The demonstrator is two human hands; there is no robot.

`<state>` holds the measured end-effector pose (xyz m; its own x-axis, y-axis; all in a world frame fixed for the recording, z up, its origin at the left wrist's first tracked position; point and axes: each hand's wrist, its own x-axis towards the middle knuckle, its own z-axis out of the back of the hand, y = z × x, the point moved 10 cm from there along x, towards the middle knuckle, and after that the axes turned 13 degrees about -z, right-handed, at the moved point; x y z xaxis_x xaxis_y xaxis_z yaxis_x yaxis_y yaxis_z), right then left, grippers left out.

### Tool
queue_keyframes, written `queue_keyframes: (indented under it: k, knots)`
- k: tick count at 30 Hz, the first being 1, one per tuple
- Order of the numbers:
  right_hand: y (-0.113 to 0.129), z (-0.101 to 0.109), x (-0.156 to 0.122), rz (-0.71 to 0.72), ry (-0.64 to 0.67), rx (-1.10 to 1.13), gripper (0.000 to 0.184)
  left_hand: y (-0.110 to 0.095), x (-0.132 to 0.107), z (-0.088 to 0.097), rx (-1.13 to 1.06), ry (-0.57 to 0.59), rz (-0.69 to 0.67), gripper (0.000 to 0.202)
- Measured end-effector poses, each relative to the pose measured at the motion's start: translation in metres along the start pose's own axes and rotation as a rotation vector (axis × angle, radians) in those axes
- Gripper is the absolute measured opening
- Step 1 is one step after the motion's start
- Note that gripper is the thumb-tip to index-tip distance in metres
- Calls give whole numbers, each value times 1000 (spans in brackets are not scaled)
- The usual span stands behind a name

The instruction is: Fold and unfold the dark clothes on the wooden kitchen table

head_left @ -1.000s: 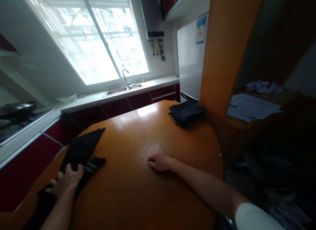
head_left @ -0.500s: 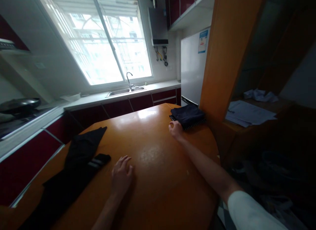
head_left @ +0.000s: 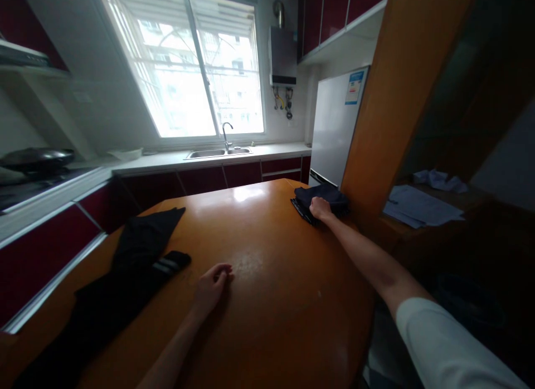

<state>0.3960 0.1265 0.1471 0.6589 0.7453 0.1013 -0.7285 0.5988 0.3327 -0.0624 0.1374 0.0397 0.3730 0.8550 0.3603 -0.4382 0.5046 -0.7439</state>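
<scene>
My right hand [head_left: 321, 208] reaches across the round orange table [head_left: 267, 300] and closes on a folded dark blue cloth [head_left: 321, 195] that lies on a dark spiral notebook [head_left: 302, 210] at the far right edge, against a wooden post. Near the table's middle, my left hand [head_left: 211, 284] rests on the surface with its fingers loosely curled and nothing in it. A black garment with grey stripes on its cuff [head_left: 125, 269] is spread out to the left of that hand, a short gap away.
A wooden post [head_left: 388, 99] rises at the table's right edge, with papers [head_left: 422, 206] on a shelf behind it. Beyond the table run a counter with a sink [head_left: 217, 152], a white fridge [head_left: 336, 124] and a pan [head_left: 37, 157] at left.
My left hand let go of the black garment and moved right to the table's middle. My right hand travelled from the table's centre out to the folded blue cloth and closed on it.
</scene>
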Motion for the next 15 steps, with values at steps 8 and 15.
queue_keyframes:
  k: [8, 15]
  knots:
    - [101, -7, -109, 345, 57, 187, 19, 4, 0, 6, -89, -112, -9, 40]
    - [141, -51, -181, 539, 241, 645, 21, -24, -11, 15, -49, -164, -117, 45]
